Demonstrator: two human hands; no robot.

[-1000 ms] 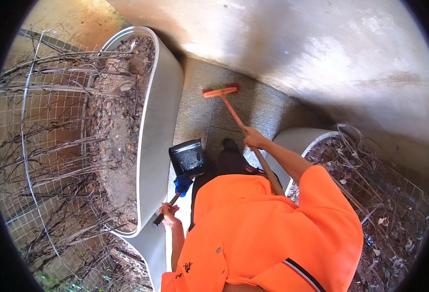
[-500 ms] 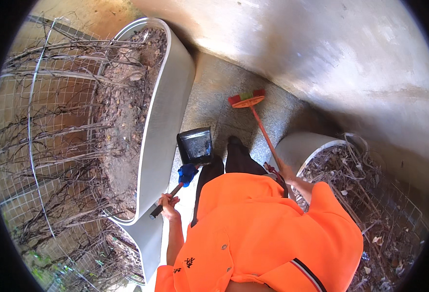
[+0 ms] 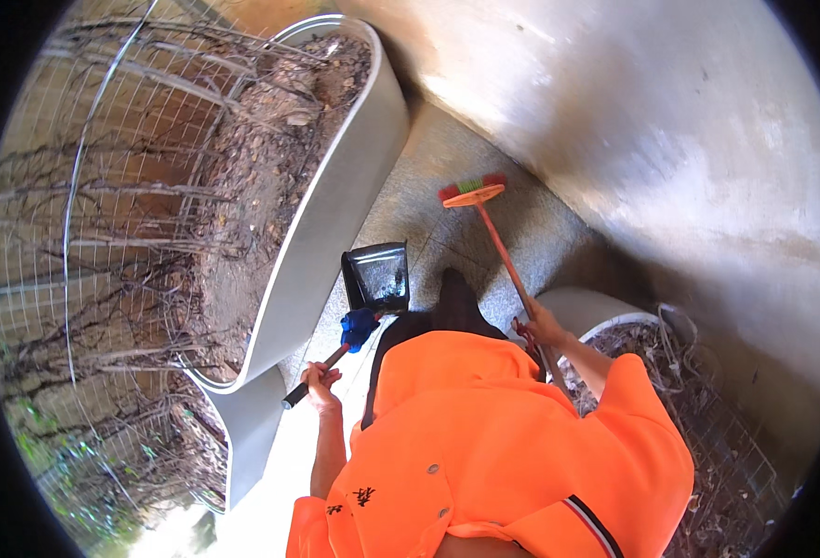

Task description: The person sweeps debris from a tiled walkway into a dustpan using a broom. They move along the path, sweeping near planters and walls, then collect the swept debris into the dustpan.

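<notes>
My left hand (image 3: 320, 385) is closed round the dark handle of a black dustpan (image 3: 377, 275). A blue cloth or bag (image 3: 358, 329) is bunched on that handle, just below the pan. The pan's mouth faces away from me, and something wet or shiny shows inside it. In my right hand (image 3: 546, 330) is the orange stick of a broom (image 3: 475, 193), gripped partway down. The broom's head, with red and green bristles, is out ahead to the right of the dustpan. Whether its bristles touch the floor I cannot tell.
A curved pale planter (image 3: 331, 219) with soil, dry vines and wire mesh runs along the left. Another planter (image 3: 573, 302) full of dry leaves and stems stands at the right. A bare wall (image 3: 652, 121) closes off the far right. Grey paving (image 3: 447, 144) lies between them.
My view and body have turned, so the left planter now slants more and sits further right at its far end. Both hands keep their hold; broom and dustpan stay about where they were before me.
</notes>
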